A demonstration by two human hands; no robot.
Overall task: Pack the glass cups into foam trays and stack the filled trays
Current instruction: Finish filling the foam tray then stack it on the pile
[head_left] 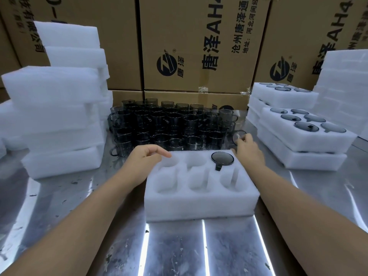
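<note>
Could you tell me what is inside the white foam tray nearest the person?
One dark glass cup sits in the far-right pocket of the white foam tray; the other five pockets look empty. The foam hides the cup's body.

Foam tray [199, 208]: plain white.
Glass cups [171, 124]: dark smoke-grey, transparent.
Cardboard boxes [179, 26]: brown, black printed characters and round logo.
Table [59, 206]: silver-grey, dark specks, bright white reflection streaks.

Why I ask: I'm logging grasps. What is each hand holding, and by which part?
The right hand grips a glass cup by its side near the rim. The left hand holds nothing and lies relaxed beside the foam tray.
</note>
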